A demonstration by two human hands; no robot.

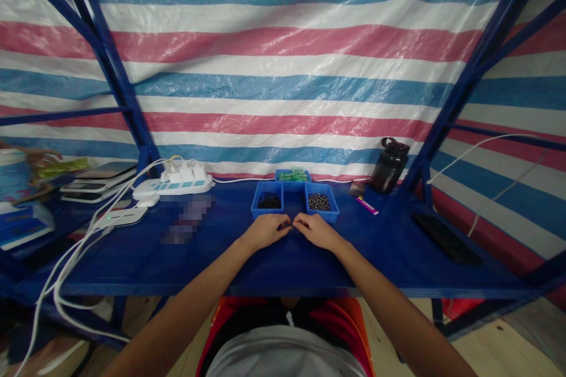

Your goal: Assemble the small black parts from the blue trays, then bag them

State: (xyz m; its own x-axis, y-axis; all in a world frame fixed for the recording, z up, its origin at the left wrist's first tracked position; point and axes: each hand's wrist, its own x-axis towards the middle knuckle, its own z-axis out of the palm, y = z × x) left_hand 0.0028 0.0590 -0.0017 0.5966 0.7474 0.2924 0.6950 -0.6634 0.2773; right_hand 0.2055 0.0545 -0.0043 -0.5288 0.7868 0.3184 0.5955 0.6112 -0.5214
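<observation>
My left hand (269,230) and my right hand (315,230) meet fingertip to fingertip above the blue table, just in front of the bins. Both are closed in a pinch; whatever sits between the fingers is too small to make out. Behind my left hand is a blue bin (254,206) of small black parts (269,200). A second blue bin (335,208), behind my right hand, holds small round metallic-looking pieces (319,202). Between and beyond them a third blue bin (289,186) contains green pieces (293,175).
A white power strip (177,187) with plugged-in chargers and looping white cables (84,241) occupies the left. To the right stand a dark bottle (390,166), a purple packet (367,205) and a flat black object (446,238). Striped sheeting (287,88) hangs behind the table (292,274).
</observation>
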